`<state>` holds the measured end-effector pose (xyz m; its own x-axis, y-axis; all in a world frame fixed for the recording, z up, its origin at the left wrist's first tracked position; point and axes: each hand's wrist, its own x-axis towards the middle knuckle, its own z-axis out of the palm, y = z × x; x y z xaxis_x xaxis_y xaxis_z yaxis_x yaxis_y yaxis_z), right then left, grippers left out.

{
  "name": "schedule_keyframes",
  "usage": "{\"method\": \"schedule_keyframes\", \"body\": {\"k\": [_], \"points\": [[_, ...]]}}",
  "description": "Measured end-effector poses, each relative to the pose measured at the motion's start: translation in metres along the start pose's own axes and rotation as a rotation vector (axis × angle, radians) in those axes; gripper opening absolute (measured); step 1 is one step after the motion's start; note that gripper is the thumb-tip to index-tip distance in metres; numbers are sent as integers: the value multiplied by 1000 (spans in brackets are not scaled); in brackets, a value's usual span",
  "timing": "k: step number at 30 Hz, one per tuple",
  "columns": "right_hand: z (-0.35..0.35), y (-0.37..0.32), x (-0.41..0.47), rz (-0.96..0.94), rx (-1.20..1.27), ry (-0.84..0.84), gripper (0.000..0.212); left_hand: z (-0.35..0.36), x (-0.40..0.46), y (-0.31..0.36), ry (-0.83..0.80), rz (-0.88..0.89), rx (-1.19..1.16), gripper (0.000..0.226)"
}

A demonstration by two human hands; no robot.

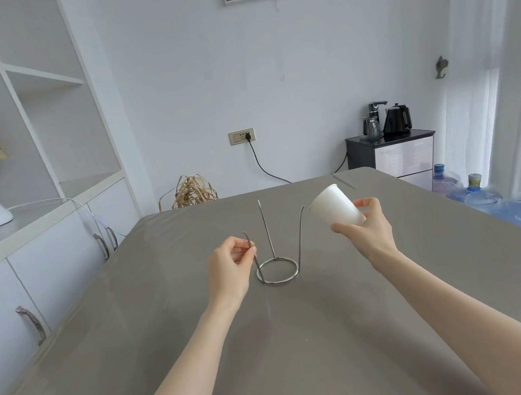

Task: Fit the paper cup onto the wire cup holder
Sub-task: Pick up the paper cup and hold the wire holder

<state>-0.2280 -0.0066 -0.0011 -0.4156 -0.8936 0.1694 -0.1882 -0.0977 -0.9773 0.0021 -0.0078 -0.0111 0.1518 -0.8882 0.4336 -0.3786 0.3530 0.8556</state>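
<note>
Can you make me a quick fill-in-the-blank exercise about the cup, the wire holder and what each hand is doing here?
1. The right hand holds a white paper ____ in the air.
2. The left hand pinches one of the wire holder's three upright ____.
3. The holder's round ring rests on the grey ____.
4. The paper cup is tilted, with its open rim pointing towards the ____.

Missing words: cup; prongs; table; holder
</note>
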Motion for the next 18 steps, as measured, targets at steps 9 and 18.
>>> {"method": "schedule_keyframes", "body": {"k": [9,18], "points": [[-1,-6,0,-85,-9,22,53,0,0,0,-5,5,-1,3],[3,-16,-4,-117,102,37,51,2,-1,-10,-40,1,43,4]]}}
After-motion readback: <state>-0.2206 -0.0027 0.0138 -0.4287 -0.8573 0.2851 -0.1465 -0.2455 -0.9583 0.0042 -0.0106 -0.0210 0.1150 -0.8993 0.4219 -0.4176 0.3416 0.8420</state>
